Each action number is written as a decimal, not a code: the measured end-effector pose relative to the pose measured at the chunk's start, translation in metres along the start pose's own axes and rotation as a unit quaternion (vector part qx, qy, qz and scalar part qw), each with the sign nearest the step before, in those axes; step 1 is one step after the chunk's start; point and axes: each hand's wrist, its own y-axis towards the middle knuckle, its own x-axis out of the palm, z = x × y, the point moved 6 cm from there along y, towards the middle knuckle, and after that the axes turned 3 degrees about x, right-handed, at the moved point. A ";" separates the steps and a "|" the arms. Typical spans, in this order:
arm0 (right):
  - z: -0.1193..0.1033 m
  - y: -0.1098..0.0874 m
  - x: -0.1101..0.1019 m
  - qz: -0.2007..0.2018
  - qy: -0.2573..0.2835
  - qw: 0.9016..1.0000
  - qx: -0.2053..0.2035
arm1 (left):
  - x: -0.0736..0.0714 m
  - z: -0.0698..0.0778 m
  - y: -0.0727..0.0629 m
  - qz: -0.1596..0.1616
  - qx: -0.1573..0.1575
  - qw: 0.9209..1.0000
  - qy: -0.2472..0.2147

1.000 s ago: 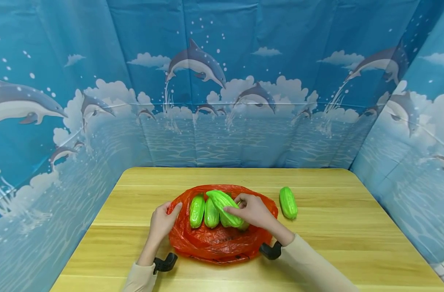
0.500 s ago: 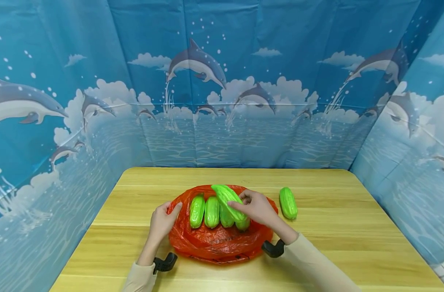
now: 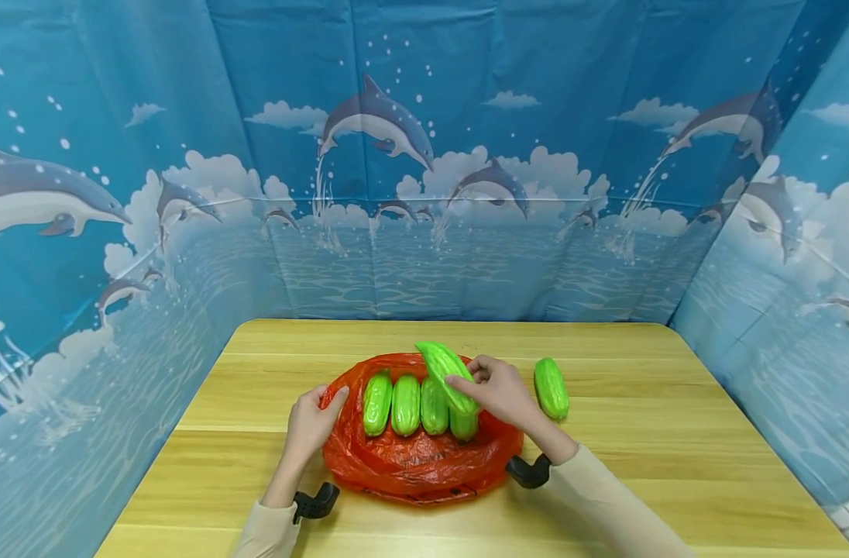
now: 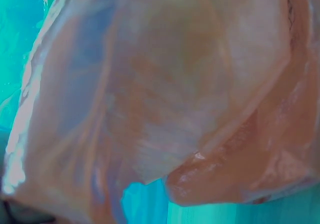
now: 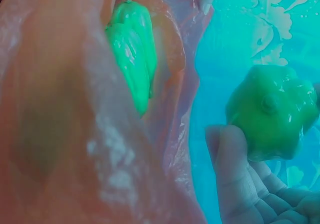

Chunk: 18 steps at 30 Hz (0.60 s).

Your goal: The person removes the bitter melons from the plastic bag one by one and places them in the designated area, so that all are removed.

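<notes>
Hands, bag and gourds on a table, seen from the head and both wrists. At the lower centre of the head view, a thin red plastic bag (image 3: 424,465) lies on a wood-grain table (image 3: 647,434), its mouth spread wide. The left hand (image 3: 311,418), at the bag's left edge, pinches the rim between thumb and fingers; this grip probably keeps the limp film from folding over the contents. The right hand (image 3: 500,394) holds a ridged green gourd (image 3: 445,373) over the right part of the mouth, its narrow end tilted toward the upper left. The right wrist view shows the thumb pressed against the gourd's side, near its blunt, knobbed end, and the gourd apart from the bag; gripping by one end presumably leaves most of its length free of the fingers. Four similar gourds stand side by side inside the bag: the first (image 3: 377,403), second (image 3: 406,405), third (image 3: 434,407) and fourth (image 3: 463,426), the last partly covered by the held one. Another loose gourd (image 3: 551,389) lies on the table, right of the bag. The left wrist view is mostly filled by blurred film. A dolphin-print curtain (image 3: 410,256) fills the upper frame.
</notes>
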 end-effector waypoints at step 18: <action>0.004 0.004 -0.020 0.051 -0.007 0.999 0.003 | 0.001 0.001 0.000 0.007 0.005 1.000 0.005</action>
